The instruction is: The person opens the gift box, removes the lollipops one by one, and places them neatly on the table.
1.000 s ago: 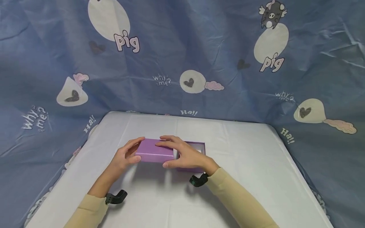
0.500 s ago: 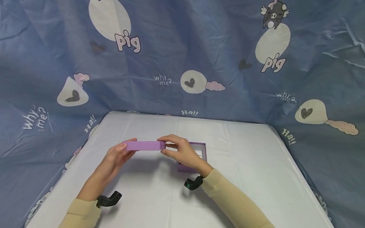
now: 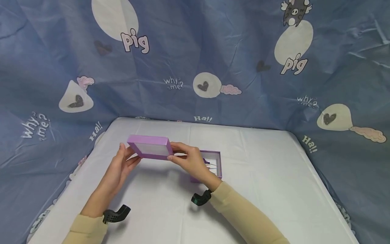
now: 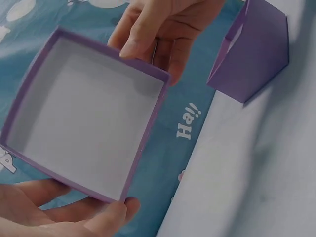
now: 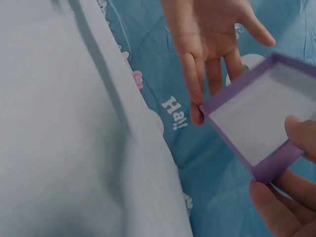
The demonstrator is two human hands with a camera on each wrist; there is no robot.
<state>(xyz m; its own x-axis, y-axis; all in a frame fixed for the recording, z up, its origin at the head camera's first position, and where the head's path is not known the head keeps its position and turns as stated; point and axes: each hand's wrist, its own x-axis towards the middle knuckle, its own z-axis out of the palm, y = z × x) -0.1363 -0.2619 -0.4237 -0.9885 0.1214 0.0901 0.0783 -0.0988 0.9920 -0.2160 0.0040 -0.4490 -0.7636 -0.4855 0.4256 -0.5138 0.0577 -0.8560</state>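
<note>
Right grip (image 3: 194,162) pinching tilted lid (image 3: 151,148), purple box (image 3: 212,155) nearby

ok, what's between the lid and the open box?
The right hand: in the head view it sits between the purple lid, whose side it grips, and the box, which it partly hides.

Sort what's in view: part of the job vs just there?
Job:
- lid, pinched by right hand
- left hand, at the lid's edge
- box, uncovered
- box contents, too small to identify

Just there:
- table
- backdrop
- wrist cameras
</note>
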